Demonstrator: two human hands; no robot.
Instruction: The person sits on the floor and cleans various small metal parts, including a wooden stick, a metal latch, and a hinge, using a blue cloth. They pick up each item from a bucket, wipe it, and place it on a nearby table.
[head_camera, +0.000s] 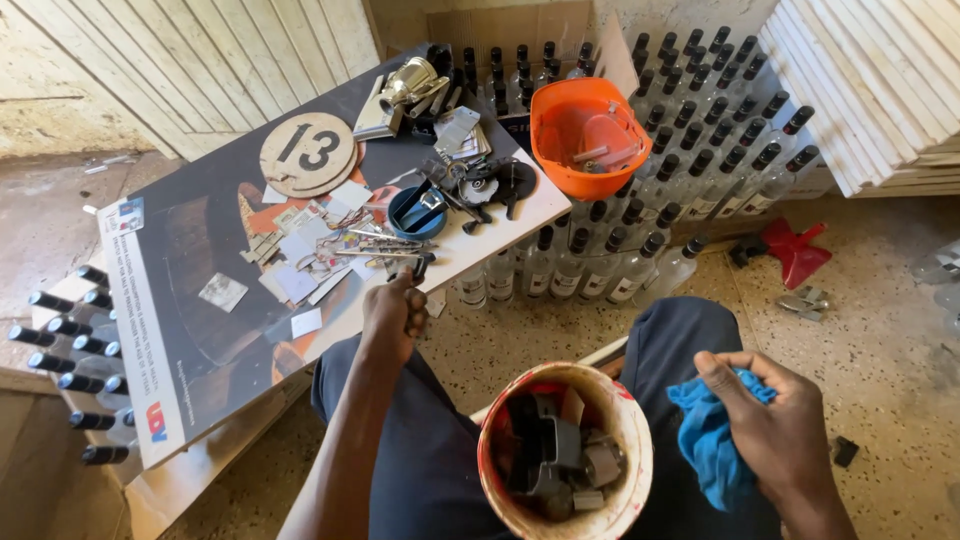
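My left hand (394, 313) reaches forward to the near edge of a flat printed board (190, 300) and is closed on a small dark tool (422, 264) beside a heap of keys and metal bits (375, 243). My right hand (770, 420) rests on my right knee, clutching a blue cloth (708, 440). Between my knees stands a paint-stained white bucket (500, 480) holding several grey padlocks (560, 455).
On the board lie a round wooden disc (307, 153), a small blue tub (415, 212), paper scraps and tools. An orange bowl (587, 135) sits on rows of clear black-capped bottles (690, 160). More bottles (75, 340) lie at left. White boards (870, 80) are stacked at right.
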